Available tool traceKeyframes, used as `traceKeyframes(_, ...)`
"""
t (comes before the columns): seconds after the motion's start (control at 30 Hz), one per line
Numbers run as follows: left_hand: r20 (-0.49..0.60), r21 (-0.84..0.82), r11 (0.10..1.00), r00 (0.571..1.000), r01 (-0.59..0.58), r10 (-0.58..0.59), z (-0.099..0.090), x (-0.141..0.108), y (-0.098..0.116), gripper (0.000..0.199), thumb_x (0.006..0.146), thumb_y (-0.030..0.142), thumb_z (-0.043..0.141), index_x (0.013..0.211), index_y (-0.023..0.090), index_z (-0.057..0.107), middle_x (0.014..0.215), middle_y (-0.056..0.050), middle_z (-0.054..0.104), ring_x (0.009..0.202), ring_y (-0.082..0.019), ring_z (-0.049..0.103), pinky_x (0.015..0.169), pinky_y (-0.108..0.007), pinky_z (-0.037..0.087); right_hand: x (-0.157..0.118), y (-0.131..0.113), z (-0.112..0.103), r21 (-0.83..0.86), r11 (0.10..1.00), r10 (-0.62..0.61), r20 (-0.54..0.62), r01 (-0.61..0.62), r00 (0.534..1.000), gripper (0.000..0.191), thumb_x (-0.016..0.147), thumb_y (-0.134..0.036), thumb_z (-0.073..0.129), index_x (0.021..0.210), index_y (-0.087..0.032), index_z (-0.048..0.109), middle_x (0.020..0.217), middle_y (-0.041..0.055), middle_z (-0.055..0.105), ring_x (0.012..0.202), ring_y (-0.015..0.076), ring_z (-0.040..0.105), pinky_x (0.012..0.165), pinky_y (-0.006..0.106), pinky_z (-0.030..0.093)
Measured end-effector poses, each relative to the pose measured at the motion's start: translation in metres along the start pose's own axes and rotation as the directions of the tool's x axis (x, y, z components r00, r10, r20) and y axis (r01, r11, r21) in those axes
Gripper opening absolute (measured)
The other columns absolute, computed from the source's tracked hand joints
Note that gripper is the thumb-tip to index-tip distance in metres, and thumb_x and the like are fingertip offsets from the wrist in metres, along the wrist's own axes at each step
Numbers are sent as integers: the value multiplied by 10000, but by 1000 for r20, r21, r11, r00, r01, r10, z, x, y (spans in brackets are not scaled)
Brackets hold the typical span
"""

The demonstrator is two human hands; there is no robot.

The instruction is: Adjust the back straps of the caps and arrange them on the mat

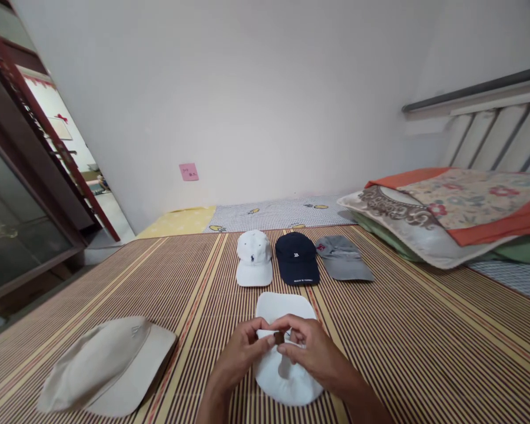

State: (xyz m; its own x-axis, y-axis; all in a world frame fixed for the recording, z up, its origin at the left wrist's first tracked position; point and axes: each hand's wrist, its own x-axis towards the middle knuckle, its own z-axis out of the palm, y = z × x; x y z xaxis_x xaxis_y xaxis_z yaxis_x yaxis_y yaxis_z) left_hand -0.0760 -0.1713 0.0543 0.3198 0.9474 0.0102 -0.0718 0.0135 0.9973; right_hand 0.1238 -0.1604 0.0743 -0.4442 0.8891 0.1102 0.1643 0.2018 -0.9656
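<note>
A white cap [287, 386] lies on the striped mat in front of me, under both hands. Its strap [265, 334] is raised at the middle, with a small brown piece [279, 338] on it, too small to identify surely. My left hand [247, 347] pinches the strap from the left, fingertips against the brown piece. From the right, my right hand [311, 347] pinches at the same spot, thumb below and fingers bent above. The fingers partly cover the strap. Beyond are another white cap [254, 256], a navy cap [297, 256] and a grey cap [342, 259] in a row.
A beige cap [97, 365] rests at the left on the striped mat [176, 282]. Stacked pillows [428, 227] lie at the right by a bed rail [490, 132]. A pink note [188, 172] is stuck on the wall behind. A doorway [83, 159] opens at the far left.
</note>
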Motion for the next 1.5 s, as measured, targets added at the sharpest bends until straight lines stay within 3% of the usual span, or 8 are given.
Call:
traceKeyframes(0.17, -40, -15, 1000, 999, 27, -28, 2, 2, 1, 460, 701, 553, 881, 817, 161, 670, 710, 19, 593, 615, -107, 445, 587, -236, 314, 2, 10, 0, 89, 996, 25, 8, -26, 1000, 371, 708, -134, 685, 1060, -221, 763, 863, 1, 687, 622, 112, 540, 565, 234, 436)
traceKeyframes(0.4, -41, -23, 999, 999, -28, 27, -1, -1, 2, 445, 738, 568, 846, 777, 158, 677, 684, 28, 514, 633, -110, 383, 592, -249, 265, 5, 26, -13, 295, 955, 49, -73, -25, 996, 337, 702, -263, 767, 1030, -202, 717, 909, 3, 647, 594, 94, 596, 548, 239, 491)
traceKeyframes(0.73, -50, -19, 999, 998, 45, -46, 0, 0, -1, 450, 705, 562, 872, 788, 161, 685, 638, 34, 568, 563, -90, 388, 557, -242, 251, 1, 15, -8, 291, 955, 39, 58, -54, 998, 349, 714, -174, 708, 1062, -204, 721, 931, 15, 734, 640, 129, 676, 675, 297, 558)
traceKeyframes(1.0, -8, -65, 998, 1000, -1, 0, -2, 3, -8, 442, 699, 542, 884, 746, 161, 666, 714, -1, 614, 620, -103, 432, 592, -246, 285, 3, 24, -20, 498, 867, -51, 57, 16, 997, 411, 769, -412, 848, 1096, -214, 697, 939, 32, 747, 706, 144, 696, 728, 310, 551)
traceKeyframes(1.17, 0, -104, 994, 1000, 31, -31, -2, 3, -9, 441, 659, 502, 920, 767, 168, 652, 693, 21, 586, 616, -103, 432, 599, -247, 279, 0, 24, -25, 578, 816, -51, 82, -6, 995, 473, 739, -412, 902, 1122, -205, 716, 912, 18, 739, 659, 102, 632, 657, 252, 506)
traceKeyframes(1.27, 6, -106, 994, 1000, 29, -29, -4, 2, -11, 412, 712, 495, 892, 802, 160, 671, 699, 24, 576, 615, -98, 431, 601, -246, 279, -4, 16, -26, 636, 772, -30, 29, 5, 999, 491, 739, -369, 914, 1163, -211, 722, 918, 14, 729, 677, 94, 619, 646, 225, 487)
traceKeyframes(1.4, 5, -124, 992, 1000, -23, 24, -7, 0, -14, 343, 803, 468, 832, 821, 152, 701, 747, 13, 575, 671, -107, 447, 646, -246, 308, -6, 13, -31, 733, 676, 43, -134, 71, 990, 459, 761, -422, 900, 1135, -216, 731, 941, 20, 710, 666, 98, 608, 577, 211, 468)
traceKeyframes(1.5, 12, -148, 988, 999, -49, 52, -7, -2, -13, 354, 802, 483, 827, 811, 146, 720, 757, 4, 571, 692, -119, 456, 658, -251, 324, -5, 15, -35, 763, 638, 70, -192, 104, 979, 385, 793, -419, 876, 1081, -212, 727, 841, -7, 686, 516, 50, 499, 487, 189, 385)
